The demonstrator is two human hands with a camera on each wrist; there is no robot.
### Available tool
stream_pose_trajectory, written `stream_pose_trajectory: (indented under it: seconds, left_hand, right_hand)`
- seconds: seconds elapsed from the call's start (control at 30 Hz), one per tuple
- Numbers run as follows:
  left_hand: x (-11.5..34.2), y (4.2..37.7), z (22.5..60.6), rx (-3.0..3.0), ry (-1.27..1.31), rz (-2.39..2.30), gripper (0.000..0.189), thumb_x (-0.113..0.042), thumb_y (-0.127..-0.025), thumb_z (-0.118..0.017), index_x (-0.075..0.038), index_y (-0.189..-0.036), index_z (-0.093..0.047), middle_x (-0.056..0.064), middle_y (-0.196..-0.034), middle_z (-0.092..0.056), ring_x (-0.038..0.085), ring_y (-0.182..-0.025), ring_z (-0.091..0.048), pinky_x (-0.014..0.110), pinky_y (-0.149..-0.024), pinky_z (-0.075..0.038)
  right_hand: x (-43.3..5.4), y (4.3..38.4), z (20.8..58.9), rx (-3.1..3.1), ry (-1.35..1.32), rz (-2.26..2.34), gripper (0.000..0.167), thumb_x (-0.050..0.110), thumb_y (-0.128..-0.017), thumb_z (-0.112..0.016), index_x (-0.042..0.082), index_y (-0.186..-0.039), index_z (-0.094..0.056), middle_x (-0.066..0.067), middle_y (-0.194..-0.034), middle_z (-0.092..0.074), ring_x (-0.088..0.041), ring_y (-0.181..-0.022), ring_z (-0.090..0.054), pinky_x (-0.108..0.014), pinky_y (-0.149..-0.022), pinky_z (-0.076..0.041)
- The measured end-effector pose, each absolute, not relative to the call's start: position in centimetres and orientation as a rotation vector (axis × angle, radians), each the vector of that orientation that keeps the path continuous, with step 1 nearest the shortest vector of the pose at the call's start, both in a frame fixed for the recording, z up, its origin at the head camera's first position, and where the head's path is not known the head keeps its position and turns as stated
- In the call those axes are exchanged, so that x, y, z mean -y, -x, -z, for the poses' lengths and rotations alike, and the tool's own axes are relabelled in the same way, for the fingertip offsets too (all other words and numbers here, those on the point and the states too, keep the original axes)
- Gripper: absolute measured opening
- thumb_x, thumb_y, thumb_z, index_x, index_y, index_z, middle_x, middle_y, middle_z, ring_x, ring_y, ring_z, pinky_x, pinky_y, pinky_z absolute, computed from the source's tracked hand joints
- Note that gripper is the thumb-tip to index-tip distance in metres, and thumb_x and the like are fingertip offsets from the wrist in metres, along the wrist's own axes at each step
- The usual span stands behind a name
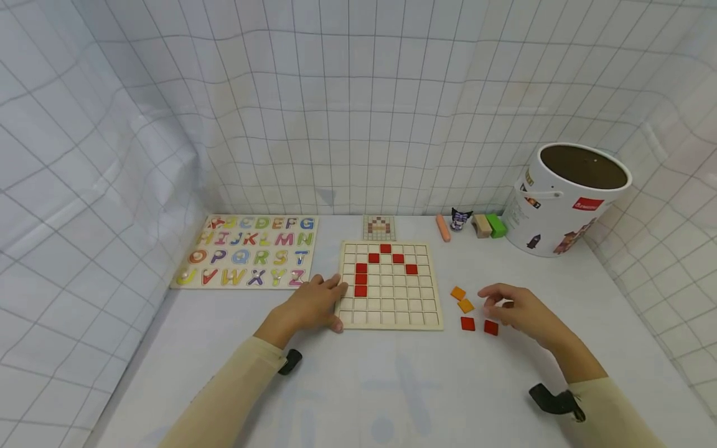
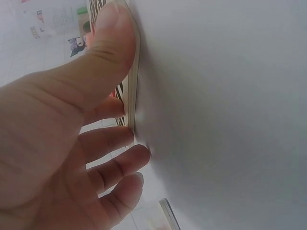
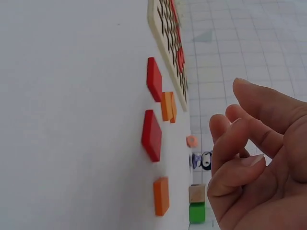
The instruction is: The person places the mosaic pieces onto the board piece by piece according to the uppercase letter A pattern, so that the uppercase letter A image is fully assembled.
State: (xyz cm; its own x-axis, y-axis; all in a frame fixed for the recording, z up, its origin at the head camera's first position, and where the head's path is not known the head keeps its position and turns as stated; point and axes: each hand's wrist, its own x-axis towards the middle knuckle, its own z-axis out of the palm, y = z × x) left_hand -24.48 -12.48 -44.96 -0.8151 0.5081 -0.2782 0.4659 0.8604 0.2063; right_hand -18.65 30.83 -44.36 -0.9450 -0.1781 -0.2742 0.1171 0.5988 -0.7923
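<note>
My left hand (image 1: pixel 318 302) rests at the left side of a wooden grid board (image 1: pixel 392 316). Its thumb (image 2: pixel 112 33) lies over the board's near corner, the other fingers loose along the edge. Several red square tiles sit in the grid's cells in a slanting outline. Over the table right of the board hovers my right hand (image 1: pixel 521 311), fingers loosely bent, nothing between them. Near it lie two red tiles (image 1: pixel 467 323) and two orange tiles (image 1: pixel 465 305). Another orange tile (image 3: pixel 161 196), seen in the right wrist view, is hidden by the hand in the head view.
A pattern card (image 1: pixel 379 228) lies behind the board. At left is an alphabet puzzle (image 1: pixel 246 252). Along the back right are a peach-coloured stick (image 1: pixel 443 228), a small dark-eared figure (image 1: pixel 460 219), a wooden block (image 1: pixel 482 226), a green block (image 1: pixel 496 226) and a white bucket (image 1: pixel 551 214).
</note>
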Motion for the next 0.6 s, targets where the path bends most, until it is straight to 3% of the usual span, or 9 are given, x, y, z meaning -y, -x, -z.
stream_pose_trajectory:
  seconds: [0.2, 0.43, 0.6]
  left_hand:
    - [12.4, 24.4, 44.9, -2.712, -0.736, -0.184, 0.093, -0.047, -0.077, -0.084, -0.012, -0.154, -0.046, 0.012, -0.164, -0.034, 0.038, -0.139, -0.041, 0.051, -0.113, -0.038]
    - [12.4, 24.4, 44.9, -2.708, -0.739, -0.189, 0.094, -0.046, -0.077, -0.085, -0.011, -0.154, -0.045, 0.013, -0.164, -0.034, 0.039, -0.139, -0.041, 0.052, -0.113, -0.038]
    - [12.4, 24.4, 44.9, -2.715, -0.734, -0.168, 0.094, -0.048, -0.077, -0.085, -0.013, -0.155, -0.045, 0.011, -0.164, -0.034, 0.037, -0.139, -0.041, 0.050, -0.112, -0.039]
  right_hand:
    - [-32.2, 16.3, 45.4, -2.507, 0.066, 1.210, 0.042, 0.028, -0.094, -0.074, 0.012, -0.132, -0.063, -0.011, -0.129, -0.063, -0.029, -0.111, -0.052, -0.034, -0.081, -0.053]
    - [-32.5, 15.8, 46.1, -2.573, 0.156, 1.163, 0.041, 0.021, -0.094, -0.074, 0.010, -0.131, -0.064, -0.010, -0.129, -0.066, -0.026, -0.102, -0.053, -0.027, -0.077, -0.052]
    - [-32.5, 15.7, 46.5, -2.604, 0.197, 1.143, 0.040, 0.018, -0.093, -0.074, 0.009, -0.131, -0.065, -0.010, -0.129, -0.066, -0.027, -0.108, -0.055, -0.028, -0.082, -0.052]
